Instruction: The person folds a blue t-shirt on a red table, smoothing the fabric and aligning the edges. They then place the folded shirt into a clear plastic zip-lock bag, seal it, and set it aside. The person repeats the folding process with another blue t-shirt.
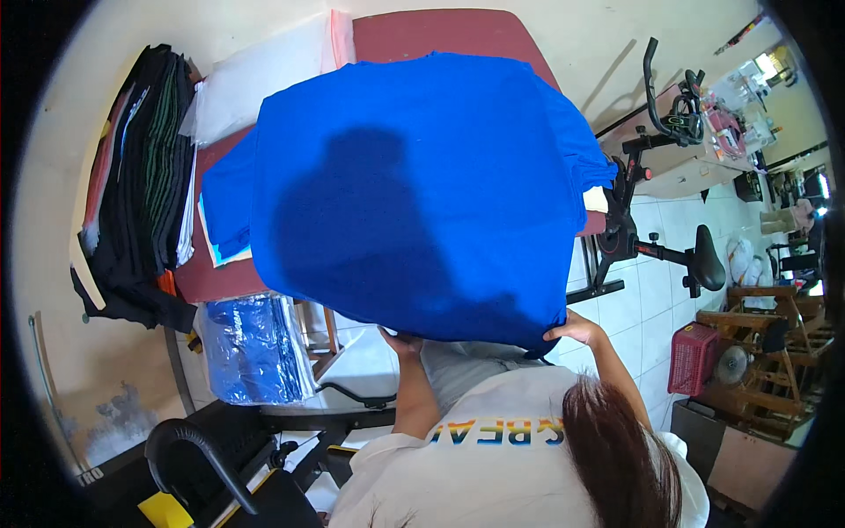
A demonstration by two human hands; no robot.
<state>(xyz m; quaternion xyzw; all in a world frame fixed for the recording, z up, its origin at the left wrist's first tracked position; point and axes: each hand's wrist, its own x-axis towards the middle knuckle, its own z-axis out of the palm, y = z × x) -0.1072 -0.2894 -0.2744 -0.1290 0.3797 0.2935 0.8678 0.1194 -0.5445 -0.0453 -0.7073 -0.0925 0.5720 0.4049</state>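
A large blue T-shirt [462, 165] lies spread out flat, its hem towards me and its sleeves out to either side. My right hand [575, 329] pinches the right corner of the hem, thumb on top of the cloth. At the near edge, left of the middle, my left hand [401, 343] holds the hem from below; the cloth hides part of its fingers. Beneath the shirt is a dark red padded table [449, 30]. More folded blue cloth [228, 191] shows at the left, on top of pale sheets.
Clear plastic bags [264, 79] lie at the back left. Dark garments [142, 171] are stacked at the far left. A plastic-wrapped blue bundle [247, 350] sits below the table's left end. An exercise bike [634, 224] stands right; black gym equipment [198, 462] is at lower left.
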